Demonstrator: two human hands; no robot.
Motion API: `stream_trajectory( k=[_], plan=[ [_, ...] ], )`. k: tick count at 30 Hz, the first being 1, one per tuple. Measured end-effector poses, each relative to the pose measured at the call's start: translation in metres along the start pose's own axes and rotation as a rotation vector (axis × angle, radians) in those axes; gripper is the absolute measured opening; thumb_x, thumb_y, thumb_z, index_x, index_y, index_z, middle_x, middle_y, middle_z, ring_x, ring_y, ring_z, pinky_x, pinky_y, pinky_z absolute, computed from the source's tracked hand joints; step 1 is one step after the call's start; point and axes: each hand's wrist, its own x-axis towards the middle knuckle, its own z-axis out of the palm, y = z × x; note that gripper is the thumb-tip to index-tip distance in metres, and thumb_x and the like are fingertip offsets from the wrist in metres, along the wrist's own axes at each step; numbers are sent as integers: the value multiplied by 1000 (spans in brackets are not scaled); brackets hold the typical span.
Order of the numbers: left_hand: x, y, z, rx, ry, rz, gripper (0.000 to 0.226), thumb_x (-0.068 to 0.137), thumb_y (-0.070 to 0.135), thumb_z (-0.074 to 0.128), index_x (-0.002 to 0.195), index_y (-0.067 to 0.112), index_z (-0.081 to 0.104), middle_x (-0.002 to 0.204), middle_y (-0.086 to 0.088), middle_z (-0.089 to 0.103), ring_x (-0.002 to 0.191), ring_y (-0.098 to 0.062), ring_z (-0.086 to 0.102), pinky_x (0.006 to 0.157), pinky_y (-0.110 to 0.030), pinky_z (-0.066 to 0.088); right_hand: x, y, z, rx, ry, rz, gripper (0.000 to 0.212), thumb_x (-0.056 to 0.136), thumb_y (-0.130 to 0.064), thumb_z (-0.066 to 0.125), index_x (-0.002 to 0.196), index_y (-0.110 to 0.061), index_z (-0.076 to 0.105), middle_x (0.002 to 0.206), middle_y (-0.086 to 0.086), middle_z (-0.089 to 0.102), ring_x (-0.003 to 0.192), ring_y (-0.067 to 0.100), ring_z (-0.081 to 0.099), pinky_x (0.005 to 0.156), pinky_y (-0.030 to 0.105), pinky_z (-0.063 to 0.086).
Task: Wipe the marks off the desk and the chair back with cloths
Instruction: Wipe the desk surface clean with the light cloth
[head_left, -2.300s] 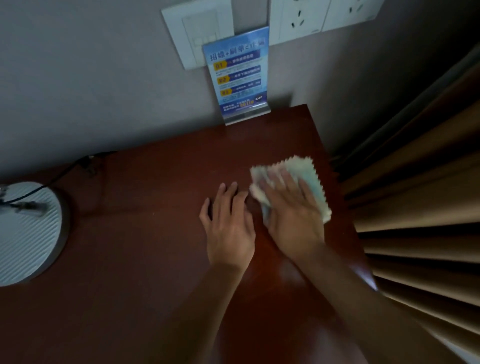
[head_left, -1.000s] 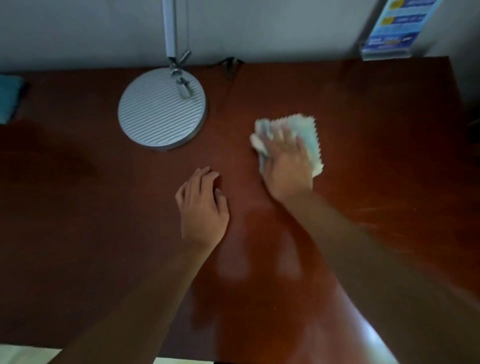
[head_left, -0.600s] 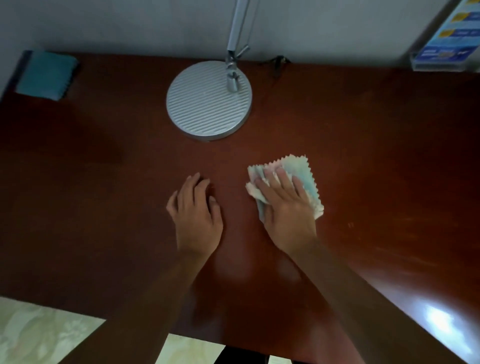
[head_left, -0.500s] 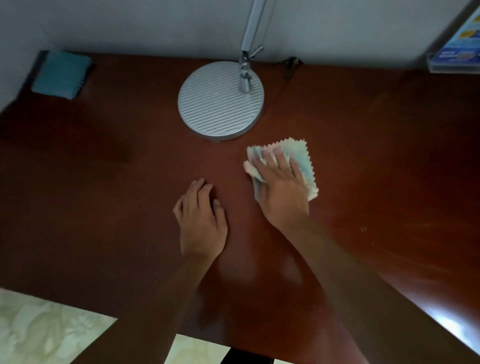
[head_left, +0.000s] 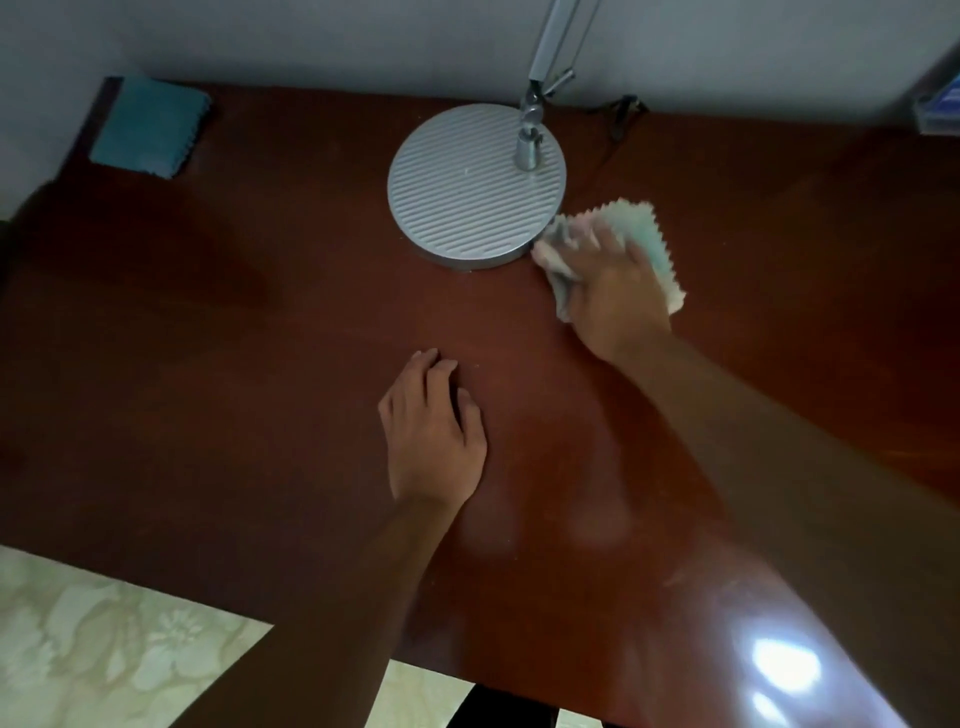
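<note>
The desk (head_left: 260, 364) is a broad, dark red-brown top, glossy, with glare at the near right corner; the step in hand is wiping it, and to do that well I would keep the palm flat, press evenly, overlap the passes, and work round the lamp base (head_left: 475, 187) rather than nudge it; the cloth (head_left: 636, 228), pale with a zigzag edge, lies just beside that base, perhaps touching it, under the right hand (head_left: 615, 291), whose fingers are spread and pressing it down; the left hand (head_left: 434, 439) rests flat on the wood nearer the person, holding nothing. A teal cloth (head_left: 148, 132) lies folded at the far left corner by the grey wall (head_left: 311, 41); pale patterned floor (head_left: 104, 649) shows below; no chair back is plainly in view.
</note>
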Motion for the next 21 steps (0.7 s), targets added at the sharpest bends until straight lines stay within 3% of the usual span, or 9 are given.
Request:
stream_trajectory(
  k=[4, 8, 14, 18, 21],
  plan=[
    [-1, 0, 1, 20, 15, -2, 28, 92, 12, 56, 118, 5, 62, 132, -13, 58, 131, -29, 49, 107, -42, 34, -3, -9, 5, 99, 67, 14, 49, 98, -26, 32, 145, -25, 43, 153, 7, 40, 148, 27, 21, 121, 45, 11],
    [0, 2, -2, 16, 11, 4, 30, 90, 12, 55, 117, 3, 63, 131, -14, 59, 130, -31, 50, 106, -42, 34, -76, -42, 29, 124, 88, -59, 47, 95, -22, 45, 142, -23, 48, 149, 4, 46, 144, 28, 31, 119, 49, 20],
    [1, 2, -3, 34, -27, 20, 33, 92, 16, 50, 120, 4, 62, 135, -13, 57, 132, -30, 48, 109, -44, 31, -143, -43, 37, 65, 3, -161, 46, 95, -27, 37, 137, -21, 56, 147, 0, 47, 143, 23, 34, 119, 47, 25],
    [0, 3, -3, 20, -17, 45, 31, 93, 16, 50, 119, 5, 62, 134, -11, 58, 132, -28, 48, 110, -45, 31, -89, 10, 8, -12, 46, 154, 60, 94, -37, 15, 149, -28, 37, 156, -1, 33, 149, 22, 16, 122, 41, 8],
    [1, 0, -2, 14, 4, 60, 31, 92, 15, 51, 119, 5, 63, 132, -10, 60, 130, -28, 50, 109, -47, 33, -93, -15, 27, -72, 40, 223, 56, 100, -33, 30, 155, -31, 15, 162, 0, 16, 151, 24, 5, 122, 43, -2]
  ],
)
